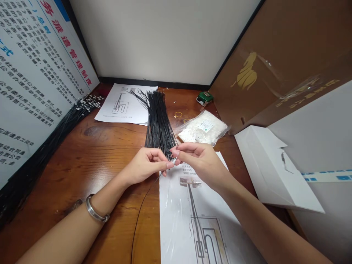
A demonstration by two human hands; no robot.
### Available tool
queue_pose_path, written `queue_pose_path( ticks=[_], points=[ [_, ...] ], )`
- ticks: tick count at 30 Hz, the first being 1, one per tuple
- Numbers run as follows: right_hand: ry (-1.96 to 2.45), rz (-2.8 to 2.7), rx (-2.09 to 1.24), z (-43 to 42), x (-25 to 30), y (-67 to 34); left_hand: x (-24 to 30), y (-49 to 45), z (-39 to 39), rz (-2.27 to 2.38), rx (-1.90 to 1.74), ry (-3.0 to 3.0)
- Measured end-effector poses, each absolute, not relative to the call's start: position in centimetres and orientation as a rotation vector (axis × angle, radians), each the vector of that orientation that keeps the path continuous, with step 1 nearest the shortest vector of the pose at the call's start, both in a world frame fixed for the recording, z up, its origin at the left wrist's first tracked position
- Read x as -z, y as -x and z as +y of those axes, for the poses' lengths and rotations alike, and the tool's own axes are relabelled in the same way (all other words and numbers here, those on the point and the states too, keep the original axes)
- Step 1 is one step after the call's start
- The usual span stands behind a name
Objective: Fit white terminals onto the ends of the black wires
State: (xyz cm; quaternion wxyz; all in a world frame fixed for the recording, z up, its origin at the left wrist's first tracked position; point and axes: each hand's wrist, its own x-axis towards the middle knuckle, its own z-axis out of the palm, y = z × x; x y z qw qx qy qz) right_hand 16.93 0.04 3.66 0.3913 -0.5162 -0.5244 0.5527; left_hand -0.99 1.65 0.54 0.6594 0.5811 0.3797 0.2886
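Observation:
My left hand [152, 163] is closed, thumb against fingers, on a small white connector that is mostly hidden at the fingertips. A single thin black wire [139, 209] trails from under that hand down toward the near edge of the view. Right beside it, fingertips almost meeting, my right hand [199, 159] pinches the end of a thin dark wire [176, 146]. Just behind both hands lies a thick bundle of black wires [158, 121]. Under the hands is a printed drawing sheet [176, 205] in a clear cover.
A clear bag of white connectors [205, 127] lies behind my right hand, near yellow rubber bands [178, 114] and a green tape measure [205, 97]. More black wires with white ends [59, 130] line the left. Another drawing [110, 113] lies behind; a white box [275, 172] stands right.

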Motion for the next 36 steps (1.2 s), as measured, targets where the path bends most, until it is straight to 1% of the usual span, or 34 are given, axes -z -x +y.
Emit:
queue_pose_path(
  ticks=[7, 11, 17, 23, 28, 33, 36],
  points=[
    [1.399, -1.295, -1.190, 0.6, -3.5, -17.5, -0.8, 1.0, 1.5, 0.860, -0.601, -1.371],
    [1.424, -1.286, -1.140, 0.9, -3.5, -17.8, -0.7, 0.9, 1.4, 0.861, -0.572, -1.397],
    [1.392, -1.292, -1.195, 0.5, -3.5, -17.3, -0.6, 0.5, 1.2, 0.966, -0.690, -1.447],
    [1.328, -1.361, -1.304, 0.0, -3.2, -16.7, -0.8, 0.6, 1.4, 0.888, -0.645, -1.401],
    [1.350, -1.333, -1.225, 0.1, -3.1, -16.8, -0.6, 0.8, 1.4, 0.857, -0.647, -1.411],
    [1.301, -1.370, -1.327, -0.1, -3.2, -16.6, -0.6, 0.8, 1.5, 0.862, -0.672, -1.412],
    [1.312, -1.368, -1.322, -0.1, -3.2, -16.6, -0.7, 0.7, 1.5, 0.876, -0.686, -1.413]
  ],
)
